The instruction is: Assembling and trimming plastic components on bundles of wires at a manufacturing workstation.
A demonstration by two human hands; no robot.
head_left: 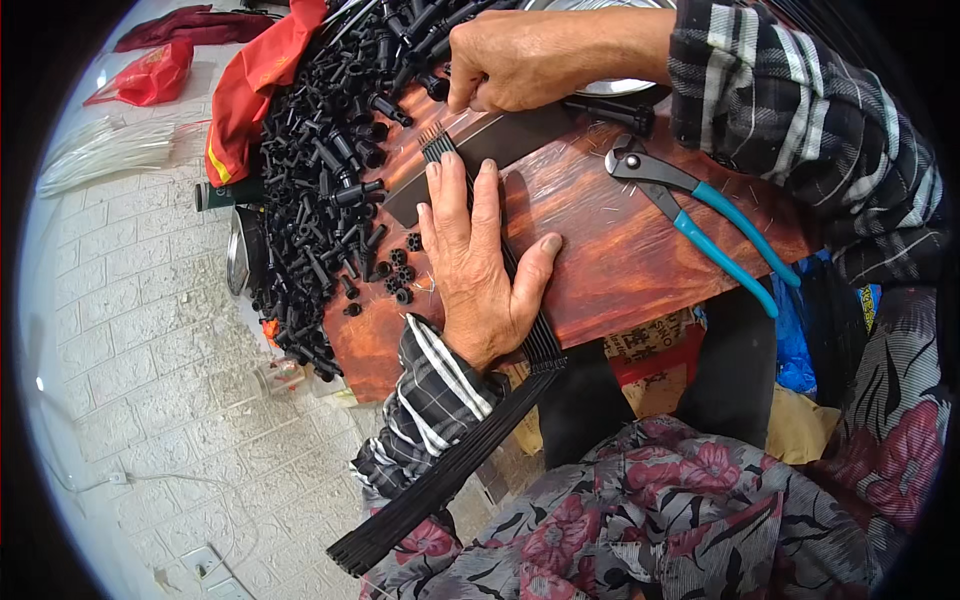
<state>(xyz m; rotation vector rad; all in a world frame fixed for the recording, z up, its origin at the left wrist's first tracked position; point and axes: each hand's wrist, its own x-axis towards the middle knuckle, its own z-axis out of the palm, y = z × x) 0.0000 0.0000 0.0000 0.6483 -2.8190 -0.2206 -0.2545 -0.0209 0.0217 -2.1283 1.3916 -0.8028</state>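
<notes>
My left hand [470,260] lies flat on a bundle of thin black wires [544,345], fingers spread, pressing it to the brown wood-patterned tabletop [620,270]. Bare copper-coloured ends [434,133] fan out just beyond its fingertips. Toward my lap, the long black bundle [450,470] bends and runs off the table edge to the lower left. Above the wire ends, my right hand [520,62] is closed with curled fingers; whatever it may pinch is hidden. A dark flat strip [525,130] lies beneath the wire ends. Teal-handled pliers [700,215] rest on the right.
Black plastic connector parts [320,160] heap along the left side. Several small round black pieces [400,270] lie near my left wrist. A red cloth [250,90] hangs left of the heap, and white strands [105,150] lie beyond. A round shiny dish [610,88] stands behind my right hand.
</notes>
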